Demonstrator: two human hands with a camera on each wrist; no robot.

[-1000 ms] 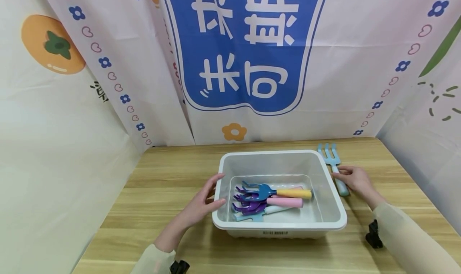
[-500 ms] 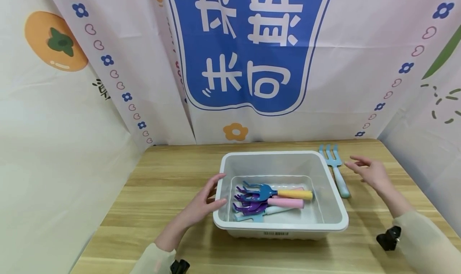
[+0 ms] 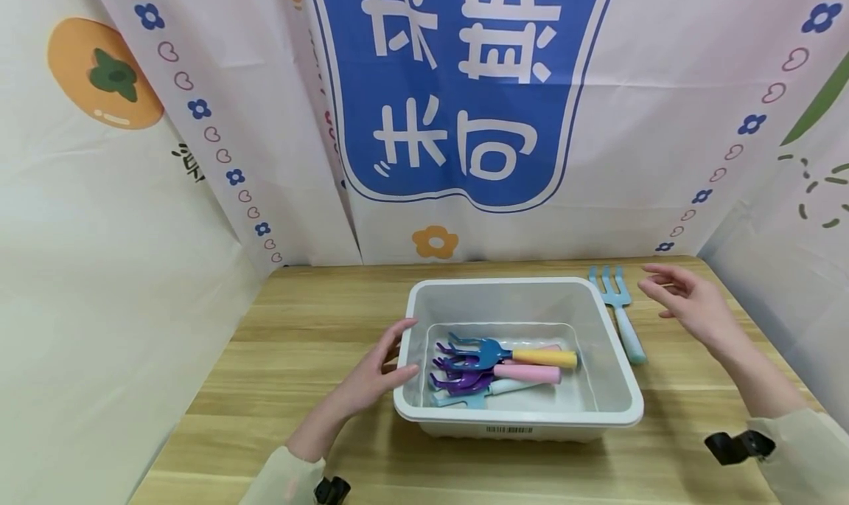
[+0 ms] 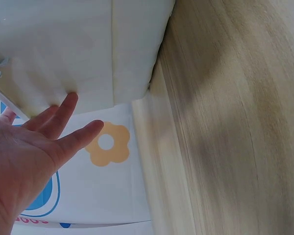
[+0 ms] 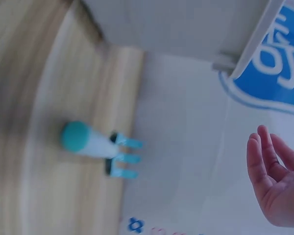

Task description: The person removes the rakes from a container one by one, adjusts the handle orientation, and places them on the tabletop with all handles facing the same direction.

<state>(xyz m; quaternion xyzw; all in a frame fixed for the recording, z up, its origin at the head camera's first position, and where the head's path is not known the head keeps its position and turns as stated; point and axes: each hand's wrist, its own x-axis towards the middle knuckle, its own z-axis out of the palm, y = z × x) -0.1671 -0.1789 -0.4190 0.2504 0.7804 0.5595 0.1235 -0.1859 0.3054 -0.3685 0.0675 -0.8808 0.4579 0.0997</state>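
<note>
Left hand lies against the left end of the tub, fingers spread and nearly straight, touching wall and rim rather than curled round anything. The white tub sits upright on the wood-grain counter, a barcode on its near side. Behind it hangs a white cloth printed with a blue panel and, low down, an orange flower.

Inside the tub, forks lie heaped, tines to the left and handles to the right. On top is a blue fork with a yellow handle; just nearer, a purple fork with a pink handle; lowest, a pale fork with a white handle. More purple tines and pink handle show beneath, though the overlap makes a sure count hard.

Just outside the tub's right wall, a loose fork, light blue, lies on the counter, tines toward the cloth. Right hand hovers beside it, apart from it, fingers loosely bent and holding nothing.
</note>
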